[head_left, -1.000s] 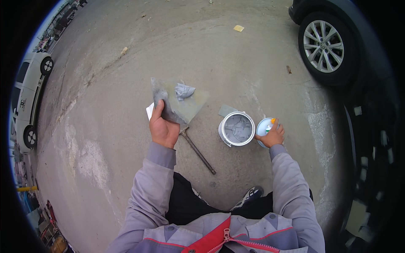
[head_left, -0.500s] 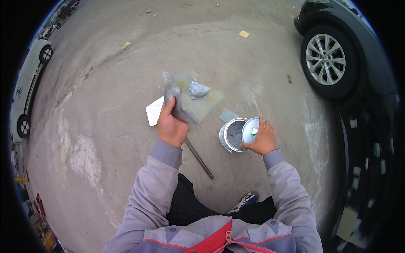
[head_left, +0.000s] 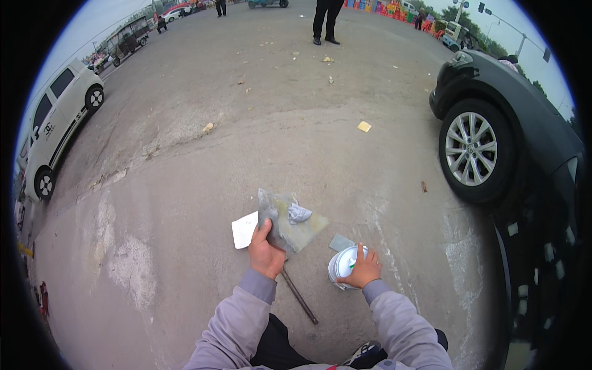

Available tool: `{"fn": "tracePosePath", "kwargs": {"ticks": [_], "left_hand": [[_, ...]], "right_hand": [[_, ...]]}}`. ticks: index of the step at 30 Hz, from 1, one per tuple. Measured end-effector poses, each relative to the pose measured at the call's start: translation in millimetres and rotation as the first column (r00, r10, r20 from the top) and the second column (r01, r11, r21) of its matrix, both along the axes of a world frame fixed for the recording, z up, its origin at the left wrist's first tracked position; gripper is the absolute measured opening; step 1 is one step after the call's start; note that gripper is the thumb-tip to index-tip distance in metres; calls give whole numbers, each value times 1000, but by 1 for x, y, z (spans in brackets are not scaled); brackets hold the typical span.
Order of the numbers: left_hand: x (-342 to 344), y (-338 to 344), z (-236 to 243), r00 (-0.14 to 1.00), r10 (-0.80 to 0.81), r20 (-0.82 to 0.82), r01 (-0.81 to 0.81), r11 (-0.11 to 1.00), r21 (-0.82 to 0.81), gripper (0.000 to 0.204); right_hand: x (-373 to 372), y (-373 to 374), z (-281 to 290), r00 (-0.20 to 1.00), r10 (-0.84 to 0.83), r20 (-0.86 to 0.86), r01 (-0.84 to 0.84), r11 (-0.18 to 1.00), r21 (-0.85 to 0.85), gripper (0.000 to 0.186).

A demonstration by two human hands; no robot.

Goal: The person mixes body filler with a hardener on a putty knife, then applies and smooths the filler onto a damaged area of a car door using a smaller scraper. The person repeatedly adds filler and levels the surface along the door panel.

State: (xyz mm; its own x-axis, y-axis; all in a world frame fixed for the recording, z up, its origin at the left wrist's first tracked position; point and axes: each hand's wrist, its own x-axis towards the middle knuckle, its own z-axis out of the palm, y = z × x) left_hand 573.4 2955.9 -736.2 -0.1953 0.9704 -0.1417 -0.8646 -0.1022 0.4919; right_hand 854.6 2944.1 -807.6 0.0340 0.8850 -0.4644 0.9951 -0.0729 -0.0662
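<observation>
Now, above the grey ground, the left hand grips a cloudy sheet. To its right stands a pale pail. The right hand grasps its lid, which hides the inside. One grey blob sits on the sheet.

Items on grey pavement

A dark bar lies near; right of it stands a pail, a greyish plate just beyond. Left, a white sheet apparently lies too; far off, a yellow piece.
</observation>
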Motion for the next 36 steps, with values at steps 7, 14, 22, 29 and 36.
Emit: {"fn": "tracePosePath", "kwargs": {"ticks": [7, 14, 22, 29, 36], "left_hand": [[2, 8, -15, 998, 15, 59, -13, 999, -34, 39], [2, 10, -22, 998, 24, 57, -22, 999, -31, 38], [5, 10, -19, 998, 14, 69, -13, 1000, -22, 38], [7, 14, -18, 994, 35, 104, -35, 999, -8, 36], [8, 20, -23, 989, 28, 144, -25, 999, -23, 35]], "right_hand": [[-3, -4, 9, 1000, 20, -14, -20, 1000, 16, 148], [7, -17, -7, 993, 27, -117, -9, 988, 154, 144], [17, -22, -22, 982, 91, -163, -50, 970, 239, 142], [24, -34, -24, 975, 131, -179, -61, 934, 353, 131], [30, -40, -33, 956, 204, -213, -97, 899, 428, 125]]}}
